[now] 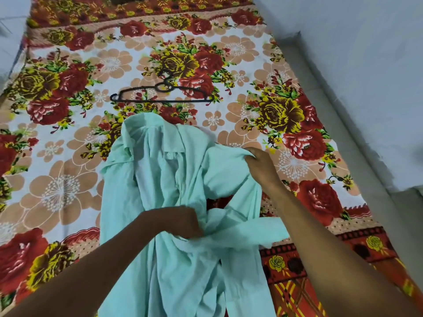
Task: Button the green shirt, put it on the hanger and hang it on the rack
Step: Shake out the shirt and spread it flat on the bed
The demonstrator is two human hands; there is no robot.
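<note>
Left hand (180, 221) and right hand (257, 162) both clenched on green shirt (164, 186).

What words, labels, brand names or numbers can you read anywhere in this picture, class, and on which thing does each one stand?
None can be read.
Pale green cotton shirt: no label or tag shows.
Black wire hanger: no marking visible.
Red and yellow floral bedsheet: flower pattern only, no lettering.

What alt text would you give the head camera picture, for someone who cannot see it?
Two bare hands, the left hand and the right hand, grip a crumpled, unbuttoned light green shirt spread on a floral bedsheet. A black hanger lies flat on the sheet beyond the shirt's collar, untouched.
</note>
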